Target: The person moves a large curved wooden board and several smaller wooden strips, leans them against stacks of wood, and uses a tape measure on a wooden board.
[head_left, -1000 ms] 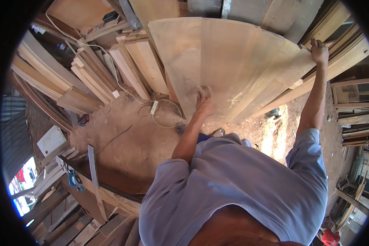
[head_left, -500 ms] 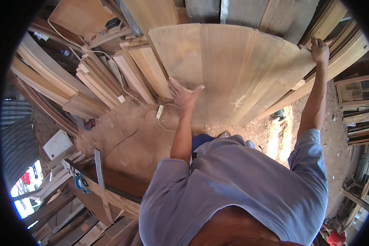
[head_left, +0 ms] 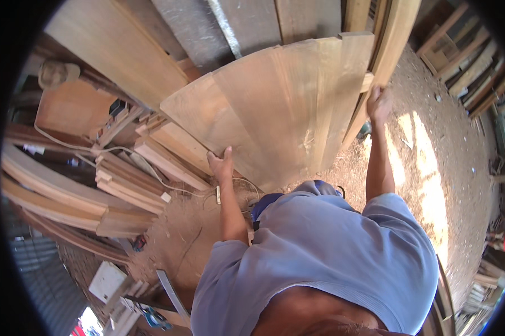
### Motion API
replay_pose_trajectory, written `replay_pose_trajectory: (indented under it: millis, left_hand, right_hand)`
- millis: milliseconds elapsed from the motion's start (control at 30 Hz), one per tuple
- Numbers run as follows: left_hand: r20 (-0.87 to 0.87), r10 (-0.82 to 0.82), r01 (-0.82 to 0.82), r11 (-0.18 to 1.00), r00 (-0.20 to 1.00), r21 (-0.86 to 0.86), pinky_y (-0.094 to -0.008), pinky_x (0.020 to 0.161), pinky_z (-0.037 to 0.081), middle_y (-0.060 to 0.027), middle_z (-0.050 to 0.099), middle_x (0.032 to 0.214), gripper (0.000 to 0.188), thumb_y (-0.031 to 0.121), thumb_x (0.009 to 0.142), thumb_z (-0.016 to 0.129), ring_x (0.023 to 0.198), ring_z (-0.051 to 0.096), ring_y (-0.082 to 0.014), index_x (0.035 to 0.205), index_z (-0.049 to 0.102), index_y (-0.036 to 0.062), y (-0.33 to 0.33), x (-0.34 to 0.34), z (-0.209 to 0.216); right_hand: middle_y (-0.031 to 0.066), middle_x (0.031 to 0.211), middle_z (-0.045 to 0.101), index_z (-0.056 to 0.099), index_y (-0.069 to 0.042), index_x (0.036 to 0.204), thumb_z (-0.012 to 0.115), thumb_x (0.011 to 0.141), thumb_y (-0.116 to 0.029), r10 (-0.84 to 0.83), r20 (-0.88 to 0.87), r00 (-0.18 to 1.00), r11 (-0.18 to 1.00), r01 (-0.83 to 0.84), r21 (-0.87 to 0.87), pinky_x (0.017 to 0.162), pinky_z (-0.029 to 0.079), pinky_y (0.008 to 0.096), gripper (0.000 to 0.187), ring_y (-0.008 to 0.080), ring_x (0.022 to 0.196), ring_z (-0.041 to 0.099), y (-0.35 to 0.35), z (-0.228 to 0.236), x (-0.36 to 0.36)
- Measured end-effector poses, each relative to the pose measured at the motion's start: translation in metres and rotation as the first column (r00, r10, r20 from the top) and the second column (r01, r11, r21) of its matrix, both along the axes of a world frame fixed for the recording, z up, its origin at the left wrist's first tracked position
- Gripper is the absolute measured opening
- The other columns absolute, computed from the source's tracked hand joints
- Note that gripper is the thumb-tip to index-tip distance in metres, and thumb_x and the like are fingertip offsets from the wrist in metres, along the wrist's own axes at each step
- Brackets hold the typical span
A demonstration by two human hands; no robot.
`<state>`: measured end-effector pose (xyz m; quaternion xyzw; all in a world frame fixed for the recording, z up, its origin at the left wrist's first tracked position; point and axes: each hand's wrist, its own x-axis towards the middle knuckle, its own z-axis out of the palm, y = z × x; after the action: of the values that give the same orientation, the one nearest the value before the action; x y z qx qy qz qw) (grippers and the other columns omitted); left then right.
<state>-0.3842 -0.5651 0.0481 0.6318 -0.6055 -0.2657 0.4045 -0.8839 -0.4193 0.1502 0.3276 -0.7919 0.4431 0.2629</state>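
Left hand (head_left: 221, 166): fingers wide at the panel (head_left: 280, 106) edge. Right hand (head_left: 379, 105): fingers curled beside a plank (head_left: 395, 42), hold indeterminable. Panel spans between and beyond both. Apparent step: steadying; shifting it would call for two firm grips.

L fingers (head_left: 211, 158) at wd panel (head_left: 286, 103), L edge.

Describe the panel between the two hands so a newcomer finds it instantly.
Start at the blue-grey shirt, bottom centre, and look up toward the grey planks at the top. Between them, flanked by the left hand and right hand, is the pale wooden panel. Its broad fan shape, curved on top and narrowing below, sets it apart from those straight-sided planks.
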Motion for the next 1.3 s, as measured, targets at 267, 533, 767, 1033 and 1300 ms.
replay_pose_trajectory:
  millis: [267, 533, 767, 1033, 1300]
  left_hand:
    - [0.177, -0.441, 0.408, 0.892, 0.88, 0.194, -0.0448, 0.084, 0.048, -0.0252, 0.064, 0.097, 0.051, 0.036, 0.076, 0.073, 0.09, 0.062, -0.0412, 0.101, 0.06, -0.007, -0.037, 0.027, 0.026]
    - [0.407, -0.675, 0.664, 0.722, 0.615, 0.195, -0.047, 0.089, 0.044, -0.0276, 0.063, 0.1, 0.051, 0.044, 0.082, 0.065, 0.098, 0.058, -0.045, 0.098, 0.064, -0.0046, -0.069, 0.045, 0.02]
    - [0.296, -0.79, 0.791, 0.593, 0.536, 0.149, -0.0467, 0.084, 0.046, -0.0237, 0.066, 0.095, 0.036, 0.031, 0.084, 0.063, 0.092, 0.062, -0.0416, 0.1, 0.063, -0.0012, -0.073, 0.048, 0.023]
    - [0.147, -0.883, 0.874, 0.465, 0.446, 0.14, -0.0445, 0.08, 0.05, -0.021, 0.066, 0.093, 0.025, 0.024, 0.087, 0.052, 0.092, 0.063, -0.0395, 0.1, 0.062, 0.005, -0.054, 0.116, -0.02]
    - [-0.221, -0.973, 0.274, -0.232, -0.07, 0.933, -0.0398, 0.096, 0.043, -0.0201, 0.057, 0.12, 0.042, 0.033, 0.093, 0.05, 0.111, 0.057, -0.0315, 0.125, 0.05, 0.005, 0.104, 0.304, -0.063]
  right_hand:
    - [0.0303, 0.105, 0.061, 0.067, 0.005, 0.098, 0.059, 0.079, -0.044, -0.309, 0.779, 0.546, 0.248, -0.744, 0.62, 0.086, 0.049, 0.0433, 0.053, 0.0399, 0.103, 0.061, 0.178, -0.222, 0.215]
    - [0.0292, 0.101, 0.063, 0.067, 0.005, 0.094, 0.058, 0.079, -0.038, -0.217, 0.844, 0.49, 0.562, -0.644, 0.519, 0.084, 0.049, 0.0446, 0.046, 0.0387, 0.099, 0.062, 0.152, -0.245, 0.37]
    - [0.0291, 0.103, 0.063, 0.067, 0.005, 0.098, 0.056, 0.08, -0.036, -0.219, 0.877, 0.428, 0.62, -0.633, 0.464, 0.086, 0.048, 0.0455, 0.046, 0.0387, 0.101, 0.062, 0.15, -0.199, 0.444]
    - [0.0269, 0.093, 0.064, 0.067, 0.002, 0.085, 0.057, 0.08, -0.031, -0.192, 0.851, 0.489, 0.61, -0.619, 0.494, 0.077, 0.049, 0.0461, 0.035, 0.0373, 0.089, 0.063, 0.175, -0.22, 0.457]
    - [0.0284, 0.099, 0.063, 0.068, 0.005, 0.09, 0.052, 0.079, -0.031, -0.195, 0.837, 0.511, 0.541, -0.656, 0.526, 0.083, 0.049, 0.0443, 0.04, 0.0398, 0.097, 0.062, 0.205, -0.224, 0.458]
